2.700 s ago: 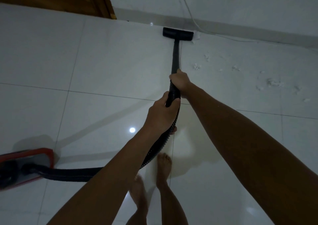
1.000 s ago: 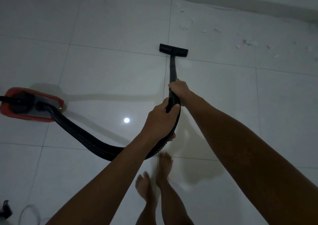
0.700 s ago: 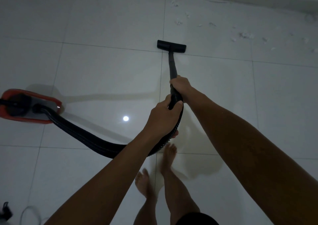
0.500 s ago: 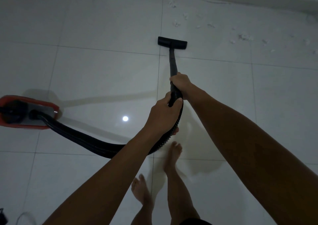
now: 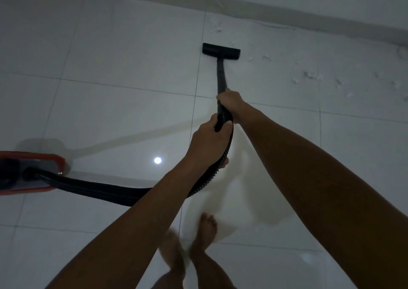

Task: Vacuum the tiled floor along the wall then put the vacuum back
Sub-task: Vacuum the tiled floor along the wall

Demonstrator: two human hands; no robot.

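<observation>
Pushed forward again since half a second ago: flat black floor nozzle (image 5: 221, 51) now on the tile nearest the grey skirting of the wall (image 5: 287, 10), closer to it than a second back yet short of it. Right hand (image 5: 229, 101) closed around the black rigid wand (image 5: 220, 74), left hand (image 5: 207, 143) closed around the black ribbed hose (image 5: 99, 190) below. Red canister vacuum (image 5: 33, 171) trailing at left. White scattered debris (image 5: 311, 75) to the nozzle's right untouched; likely more strokes needed before storing.
</observation>
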